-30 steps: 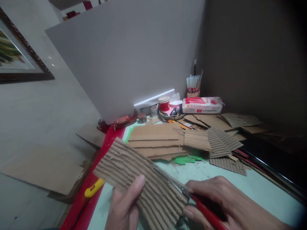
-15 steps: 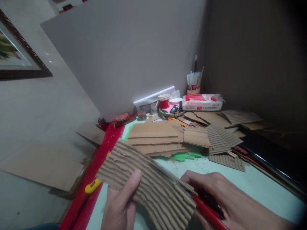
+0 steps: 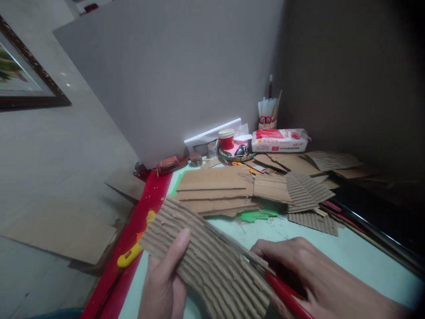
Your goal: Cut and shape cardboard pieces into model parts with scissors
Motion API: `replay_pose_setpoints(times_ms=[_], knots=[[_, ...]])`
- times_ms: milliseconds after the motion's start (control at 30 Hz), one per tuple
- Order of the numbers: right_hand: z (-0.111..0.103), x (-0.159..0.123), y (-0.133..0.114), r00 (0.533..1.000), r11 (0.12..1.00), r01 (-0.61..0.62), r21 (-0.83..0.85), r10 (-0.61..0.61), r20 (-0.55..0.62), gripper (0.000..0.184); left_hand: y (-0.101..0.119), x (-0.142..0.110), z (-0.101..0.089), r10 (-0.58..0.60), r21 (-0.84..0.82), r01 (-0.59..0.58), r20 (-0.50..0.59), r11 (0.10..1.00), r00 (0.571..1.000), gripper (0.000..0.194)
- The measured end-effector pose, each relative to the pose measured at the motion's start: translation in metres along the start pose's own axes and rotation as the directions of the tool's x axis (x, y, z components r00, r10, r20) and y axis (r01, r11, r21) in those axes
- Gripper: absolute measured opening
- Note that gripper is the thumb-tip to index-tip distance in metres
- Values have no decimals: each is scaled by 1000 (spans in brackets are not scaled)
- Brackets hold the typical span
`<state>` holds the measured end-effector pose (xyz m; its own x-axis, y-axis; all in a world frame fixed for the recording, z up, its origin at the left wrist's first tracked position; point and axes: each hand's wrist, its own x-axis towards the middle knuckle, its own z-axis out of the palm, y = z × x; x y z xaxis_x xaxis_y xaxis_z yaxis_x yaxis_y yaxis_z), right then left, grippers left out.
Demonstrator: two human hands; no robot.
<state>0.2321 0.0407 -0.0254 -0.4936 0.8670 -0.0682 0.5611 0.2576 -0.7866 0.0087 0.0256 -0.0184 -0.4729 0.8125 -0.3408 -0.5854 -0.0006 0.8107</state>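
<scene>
One pack [image 3: 280, 140] near the worktop's [image 3: 285, 229] back edge has blurry words. Left hand [image 3: 164, 283] holds cardboard [image 3: 212, 266]; right hand [image 3: 305, 266], red scissors [image 3: 286, 293].

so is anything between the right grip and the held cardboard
Yes, the red tool: the right grip holds it, and it meets the right side of the cardboard. Whether that grip also touches the cardboard is hard to tell. Nothing else visible stands between them.
</scene>
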Motion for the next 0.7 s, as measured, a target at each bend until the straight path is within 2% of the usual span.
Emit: replay_pose_setpoints(times_ms=[133,267,400,567,700], knots=[[-1,5,-5,999,997,47,61,-46,-21,16,-5,0,0,33,38,-34,26,999,999,64],[-2,3,-5,995,994,84,76,-80,-65,21,-9,6,-9,-18,-6,19,66,1000,998,77],[-3,-3,-2,995,992,97,84,-94,-47,24,-9,4,-10,-43,-30,44,47,999,998,84],[-5,-3,-1,993,991,114,70,-112,-38,24,-9,-5,0,-48,-28,49,37,998,998,76],[-5,3,-6,995,995,87,43,-85,-49,28,-13,-7,0,-18,36,14,109,999,994,75]])
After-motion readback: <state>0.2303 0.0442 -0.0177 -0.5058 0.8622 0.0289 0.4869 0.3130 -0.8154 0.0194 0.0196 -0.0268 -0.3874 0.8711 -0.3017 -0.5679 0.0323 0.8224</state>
